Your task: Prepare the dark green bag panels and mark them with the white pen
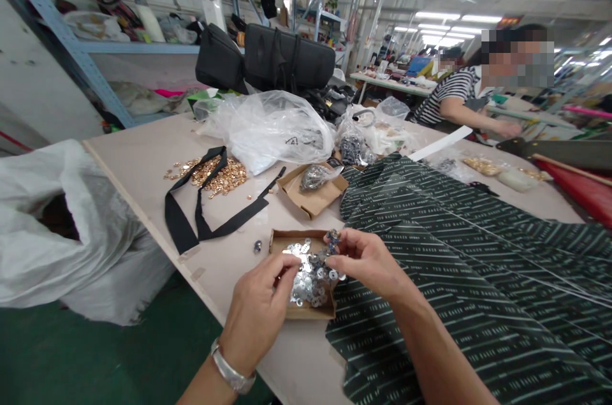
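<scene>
A small cardboard box full of flat, round, silvery metal washers stands on the table in front of me. My left hand is over its left side, thumb and forefinger pinched together; whatever is between them is too small to make out. At the box's right side, my right hand is closed on a few shiny metal snap pieces, held between thumb and fingers just above the washers. Another shiny metal piece lies on the table left of the box.
Black strap and gold metal pieces lie to the left. An open carton holds a bag of dark parts. Plastic bags and black cases stand behind. Dark printed fabric covers the right; a person works beyond.
</scene>
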Demonstrator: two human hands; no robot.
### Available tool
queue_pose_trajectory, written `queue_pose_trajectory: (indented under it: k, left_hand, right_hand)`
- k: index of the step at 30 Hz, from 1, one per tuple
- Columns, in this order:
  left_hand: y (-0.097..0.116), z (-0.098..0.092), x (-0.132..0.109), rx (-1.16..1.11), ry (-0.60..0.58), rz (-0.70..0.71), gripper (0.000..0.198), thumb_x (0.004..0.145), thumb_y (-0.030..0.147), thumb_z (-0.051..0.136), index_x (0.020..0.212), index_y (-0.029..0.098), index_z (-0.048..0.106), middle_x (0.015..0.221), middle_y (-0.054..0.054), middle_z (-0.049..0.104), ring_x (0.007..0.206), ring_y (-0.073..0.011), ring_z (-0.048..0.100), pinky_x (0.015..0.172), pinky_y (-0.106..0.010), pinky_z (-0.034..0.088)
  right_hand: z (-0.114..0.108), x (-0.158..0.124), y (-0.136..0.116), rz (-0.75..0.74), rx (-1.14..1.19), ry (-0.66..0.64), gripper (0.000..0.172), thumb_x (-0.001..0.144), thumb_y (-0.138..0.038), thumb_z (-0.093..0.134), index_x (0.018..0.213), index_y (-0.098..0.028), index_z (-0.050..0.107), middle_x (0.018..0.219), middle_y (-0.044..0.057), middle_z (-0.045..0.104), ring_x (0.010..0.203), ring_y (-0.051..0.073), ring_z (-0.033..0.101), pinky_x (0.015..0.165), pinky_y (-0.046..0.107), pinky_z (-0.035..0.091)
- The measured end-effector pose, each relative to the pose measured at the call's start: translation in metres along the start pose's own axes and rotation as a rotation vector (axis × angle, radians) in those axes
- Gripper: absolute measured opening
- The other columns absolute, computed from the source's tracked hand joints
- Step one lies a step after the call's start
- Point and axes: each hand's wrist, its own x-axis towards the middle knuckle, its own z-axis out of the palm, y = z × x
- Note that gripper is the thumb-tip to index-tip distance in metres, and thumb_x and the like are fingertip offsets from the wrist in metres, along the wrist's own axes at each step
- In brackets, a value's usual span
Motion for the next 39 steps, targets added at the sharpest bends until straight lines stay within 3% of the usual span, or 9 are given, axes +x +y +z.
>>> queue_pose_trajectory:
  k: [4,7,10,13,18,21,25,31,39]
  left_hand:
    - [0.008,0.000,0.004,0.069,-0.028,0.067,0.020,0.092,0.033,0.056,0.108,0.025,0.064,0.118,-0.004,0.064,0.099,-0.0190,0.061,0.082,-0.027,0.047]
    - [0.014,0.002,0.009,0.073,-0.118,0.067,0.021,0.086,0.031,0.065,0.106,0.026,0.065,0.107,-0.002,0.067,0.096,-0.0194,0.061,0.082,-0.028,0.046]
    - [0.017,0.003,0.013,0.024,-0.191,0.039,0.010,0.086,0.030,0.065,0.092,0.024,0.070,0.092,-0.001,0.068,0.086,-0.0179,0.062,0.076,-0.028,0.045]
    - [0.017,0.003,0.016,-0.108,-0.255,-0.017,0.014,0.087,0.029,0.062,0.078,0.021,0.070,0.081,-0.001,0.067,0.077,-0.0159,0.061,0.072,-0.026,0.045]
    - [0.011,0.003,0.017,-0.336,-0.260,-0.193,0.022,0.085,0.036,0.062,0.075,0.017,0.068,0.071,-0.001,0.062,0.066,-0.0133,0.055,0.062,-0.023,0.044]
    - [0.008,0.003,0.017,-0.447,-0.195,-0.295,0.025,0.082,0.041,0.063,0.077,0.016,0.066,0.067,0.000,0.060,0.060,-0.0120,0.053,0.056,-0.022,0.044]
    - [0.004,0.000,0.016,-0.346,-0.056,-0.249,0.023,0.082,0.040,0.064,0.081,0.017,0.069,0.066,0.000,0.062,0.061,-0.0124,0.055,0.058,-0.021,0.045]
    - [0.006,0.000,0.009,-0.249,-0.232,-0.198,0.030,0.081,0.039,0.068,0.106,0.022,0.069,0.078,-0.001,0.070,0.066,-0.0144,0.062,0.060,-0.022,0.049]
    - [0.009,0.007,0.009,-0.222,-0.236,-0.127,0.012,0.084,0.031,0.065,0.084,0.022,0.072,0.080,0.000,0.070,0.070,-0.0148,0.064,0.063,-0.023,0.047]
  right_hand:
    - [0.002,-0.001,0.001,0.006,0.049,-0.049,0.016,0.075,-0.020,0.070,0.089,-0.015,0.064,0.075,-0.003,0.059,0.065,0.010,0.051,0.061,0.023,0.041]
    - [0.005,-0.004,-0.002,-0.011,0.046,-0.086,0.014,0.075,-0.019,0.069,0.088,-0.015,0.064,0.075,-0.002,0.060,0.066,0.011,0.052,0.061,0.024,0.041]
    - [0.007,-0.006,-0.006,-0.024,-0.003,-0.117,0.011,0.075,-0.016,0.067,0.086,-0.016,0.065,0.074,-0.002,0.060,0.067,0.011,0.052,0.062,0.024,0.041]
    - [0.007,-0.007,-0.008,-0.010,0.015,-0.166,0.011,0.075,-0.016,0.068,0.086,-0.015,0.064,0.073,-0.002,0.059,0.066,0.011,0.050,0.062,0.024,0.040]
    - [0.005,-0.008,-0.007,0.019,0.057,-0.205,0.014,0.074,-0.016,0.070,0.086,-0.016,0.063,0.073,-0.003,0.058,0.064,0.010,0.050,0.061,0.023,0.040]
    - [0.004,-0.008,-0.007,0.038,0.095,-0.191,0.015,0.073,-0.017,0.071,0.086,-0.015,0.063,0.073,-0.002,0.059,0.065,0.010,0.051,0.062,0.023,0.040]
    - [0.002,-0.006,-0.005,0.050,0.099,-0.165,0.017,0.072,-0.019,0.073,0.086,-0.015,0.065,0.073,-0.002,0.059,0.065,0.011,0.051,0.061,0.024,0.040]
    - [0.003,-0.005,-0.004,0.033,0.101,-0.170,0.017,0.072,-0.022,0.074,0.084,-0.016,0.063,0.072,-0.003,0.059,0.065,0.011,0.052,0.062,0.024,0.041]
    - [0.004,-0.006,-0.003,0.029,0.086,-0.188,0.015,0.074,-0.020,0.073,0.084,-0.016,0.062,0.073,-0.003,0.057,0.065,0.011,0.051,0.062,0.025,0.040]
